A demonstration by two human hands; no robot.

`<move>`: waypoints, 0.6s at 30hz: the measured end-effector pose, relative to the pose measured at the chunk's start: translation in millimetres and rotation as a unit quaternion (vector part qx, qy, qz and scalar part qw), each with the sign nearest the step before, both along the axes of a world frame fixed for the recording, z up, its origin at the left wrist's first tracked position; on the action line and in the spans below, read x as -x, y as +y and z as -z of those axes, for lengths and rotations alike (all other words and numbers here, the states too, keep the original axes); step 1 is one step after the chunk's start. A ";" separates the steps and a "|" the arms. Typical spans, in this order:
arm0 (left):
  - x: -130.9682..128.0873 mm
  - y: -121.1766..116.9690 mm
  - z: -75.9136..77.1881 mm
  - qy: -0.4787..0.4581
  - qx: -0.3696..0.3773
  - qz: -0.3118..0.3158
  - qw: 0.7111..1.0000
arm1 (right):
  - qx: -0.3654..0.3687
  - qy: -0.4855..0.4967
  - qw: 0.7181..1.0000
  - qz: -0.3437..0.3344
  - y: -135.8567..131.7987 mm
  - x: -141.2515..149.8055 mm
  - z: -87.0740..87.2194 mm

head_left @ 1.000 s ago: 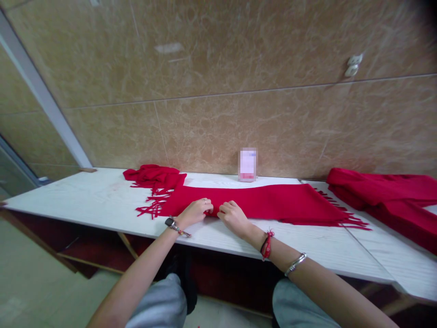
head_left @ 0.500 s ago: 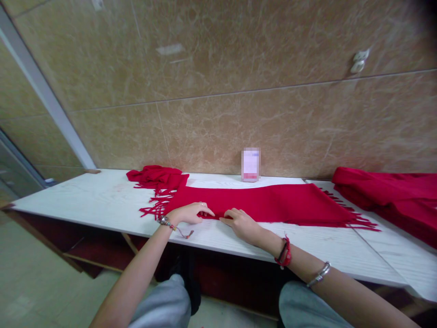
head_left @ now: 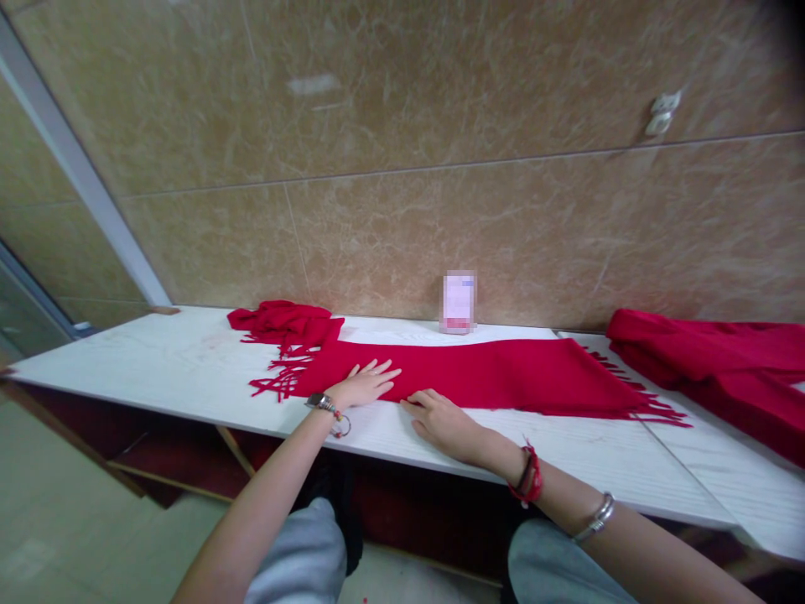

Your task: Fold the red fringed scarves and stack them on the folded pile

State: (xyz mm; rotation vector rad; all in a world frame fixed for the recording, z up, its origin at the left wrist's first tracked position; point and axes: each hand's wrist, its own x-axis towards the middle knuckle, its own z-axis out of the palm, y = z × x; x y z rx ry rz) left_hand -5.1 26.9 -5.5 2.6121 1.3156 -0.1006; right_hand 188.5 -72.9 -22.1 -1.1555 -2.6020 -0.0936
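A red fringed scarf (head_left: 490, 373) lies folded lengthwise across the white tabletop, with tassels at its left and right ends. My left hand (head_left: 361, 386) rests flat on its left part, fingers spread and pointing right. At the scarf's front edge is my right hand (head_left: 444, 424), its fingers loosely bent and fingertips touching the cloth near the middle. The right thumb sits apart from the fingers over the white surface, and I see no cloth gripped there.
A crumpled red cloth (head_left: 283, 323) with tassels lies at the back left. More red fabric (head_left: 704, 352) is heaped at the right. A small blurred box-like object (head_left: 458, 304) stands against the tiled wall (head_left: 402, 226). Open shelving (head_left: 182, 470) is below the white tabletop (head_left: 157, 352).
My left hand has gone from bent fingers at the scarf's front edge to lying flat and spread on top of it. My right hand has stayed nearly in place.
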 end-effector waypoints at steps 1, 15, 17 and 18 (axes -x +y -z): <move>2.6 2.6 0.7 0.013 -0.008 -0.059 0.998 | -0.004 0.002 1.000 -0.005 0.5 -0.7 1.1; -40.8 17.4 7.3 -0.030 0.012 0.091 0.995 | -0.011 -0.002 1.000 0.007 -1.4 -0.7 2.1; -38.0 33.4 9.3 -0.029 0.004 0.069 0.997 | -0.007 -0.001 1.000 0.006 -2.3 -0.6 1.0; -35.1 43.2 10.7 -0.028 -0.004 0.054 0.998 | -0.005 0.000 1.000 0.008 -2.6 -0.4 0.4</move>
